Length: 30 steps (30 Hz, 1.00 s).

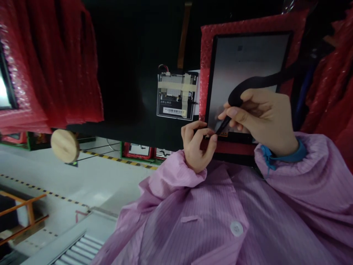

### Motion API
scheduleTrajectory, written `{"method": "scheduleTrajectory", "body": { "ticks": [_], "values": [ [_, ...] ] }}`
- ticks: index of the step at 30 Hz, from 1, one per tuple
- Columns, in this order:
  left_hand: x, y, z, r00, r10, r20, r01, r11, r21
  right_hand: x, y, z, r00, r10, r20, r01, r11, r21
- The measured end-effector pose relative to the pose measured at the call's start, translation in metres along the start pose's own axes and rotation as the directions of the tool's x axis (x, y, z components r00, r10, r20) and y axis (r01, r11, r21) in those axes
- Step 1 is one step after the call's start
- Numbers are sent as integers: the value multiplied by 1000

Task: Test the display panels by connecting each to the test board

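Observation:
A grey display panel (248, 66) with a black frame lies on red bubble wrap (205, 73) on the dark bench. My right hand (264, 117) is closed on a black curved tool (253, 86), whose tip touches the panel's near edge. My left hand (197, 145) pinches at that same near corner, thumb and fingers together; what it grips is too small to make out. Both arms wear pink striped sleeves.
A small circuit board (178, 95) with tape strips and a barcode label lies left of the panel. More red bubble wrap (55, 66) is heaped at the left and at the right edge (336, 81). A round wooden disc (65, 145), floor markings and a roller conveyor (77, 250) show below.

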State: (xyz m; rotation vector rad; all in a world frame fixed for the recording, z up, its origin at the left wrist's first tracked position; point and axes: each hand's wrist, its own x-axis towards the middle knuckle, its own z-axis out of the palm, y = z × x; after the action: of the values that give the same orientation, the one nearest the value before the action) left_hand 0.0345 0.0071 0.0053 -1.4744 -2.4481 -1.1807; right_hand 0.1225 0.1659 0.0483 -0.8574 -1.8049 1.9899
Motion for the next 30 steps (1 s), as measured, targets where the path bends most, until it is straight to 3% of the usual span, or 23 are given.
{"method": "scheduleTrajectory", "body": {
  "ticks": [6,9,11,14,17,19,24,30],
  "values": [
    [1,-1,0,999,-13,-33,9,993,-115,-2,-1,-1,994,-65,85,71,995,-67],
    [2,0,-1,999,-12,-32,9,997,-81,0,2,-3,992,-29,123,51,982,-180],
    [1,0,0,999,11,-47,-12,1000,-26,2,4,-5,997,-29,77,44,979,-199],
    [-8,-5,7,979,179,-103,-167,980,109,4,8,-10,1000,-24,-12,22,987,-159],
    [-20,-13,17,895,432,-112,-396,884,250,4,13,-15,1000,12,-14,-15,980,-197],
    [-25,-16,21,869,488,-80,-449,847,285,2,15,-16,1000,24,5,-22,969,-245],
    [-26,-17,20,880,461,-116,-437,880,187,0,14,-16,1000,14,11,-10,957,-289],
    [-26,-17,20,889,450,-83,-428,882,200,0,14,-16,1000,10,29,0,943,-333]
  ]
}}
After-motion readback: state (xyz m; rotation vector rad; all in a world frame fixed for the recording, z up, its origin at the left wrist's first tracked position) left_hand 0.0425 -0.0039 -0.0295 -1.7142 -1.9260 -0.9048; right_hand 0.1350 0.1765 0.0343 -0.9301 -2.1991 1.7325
